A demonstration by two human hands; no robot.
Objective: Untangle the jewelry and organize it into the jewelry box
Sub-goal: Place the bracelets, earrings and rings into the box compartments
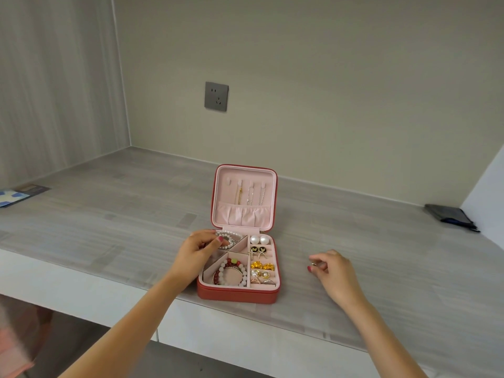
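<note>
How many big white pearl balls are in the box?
2. Both big pearls sit side by side in the box's back right slot: one on the left, the other on the right. More could be hidden under the left hand.

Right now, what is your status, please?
Left hand on pearl bracelet in jewelry box. Right hand pinches a small ring. Nothing blocking.

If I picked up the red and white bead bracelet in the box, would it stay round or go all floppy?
The red and white bead bracelet would probably droop, since it looks like separate round beads on a string. The beads look smooth, so it may slip from your fingers. If dropped on the desk, it would likely flop down rather than roll far.
</note>
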